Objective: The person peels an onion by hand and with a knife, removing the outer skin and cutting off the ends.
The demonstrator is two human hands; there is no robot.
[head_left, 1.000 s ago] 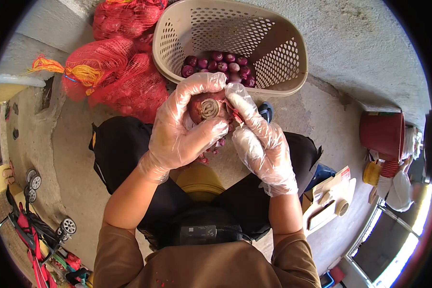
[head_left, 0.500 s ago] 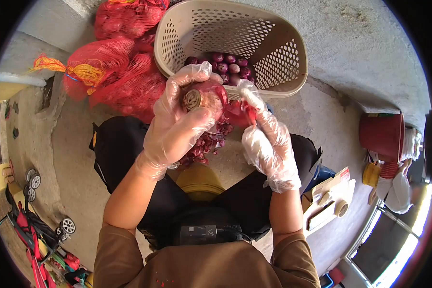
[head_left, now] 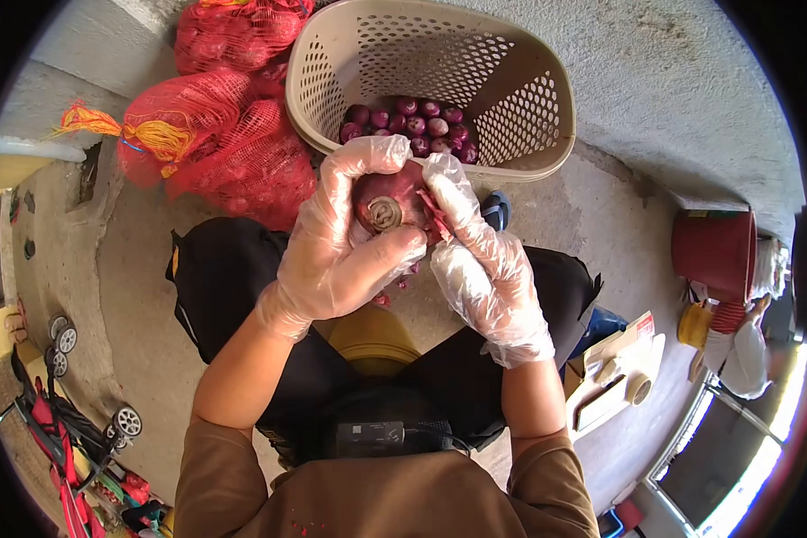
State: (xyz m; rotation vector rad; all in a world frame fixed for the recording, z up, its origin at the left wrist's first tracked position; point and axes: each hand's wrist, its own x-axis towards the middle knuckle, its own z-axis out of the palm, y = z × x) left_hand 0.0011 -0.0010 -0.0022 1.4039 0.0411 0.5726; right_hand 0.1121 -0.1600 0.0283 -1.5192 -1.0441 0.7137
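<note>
My left hand [head_left: 336, 238], in a clear plastic glove, is wrapped round a red onion [head_left: 387, 199] whose root end faces up. At the onion's right side, my gloved right hand [head_left: 484, 260] pinches a strip of loose red skin [head_left: 435, 218] between thumb and fingers. The skin lies against the onion. Just beyond both hands stands a beige perforated basket [head_left: 547, 161] with several red onions [head_left: 419, 125] at its bottom.
Red mesh sacks of onions [head_left: 242, 134] lie left of the basket. A yellow stool [head_left: 372, 339] is between my legs. A sandal [head_left: 496, 210] sits below the basket. A red bin [head_left: 713, 255] stands at the right, a stroller [head_left: 63, 430] at the lower left.
My right hand has moved left and in against the onion. The onion has turned slightly in my left hand. More onions in the basket and the sandal now show.
</note>
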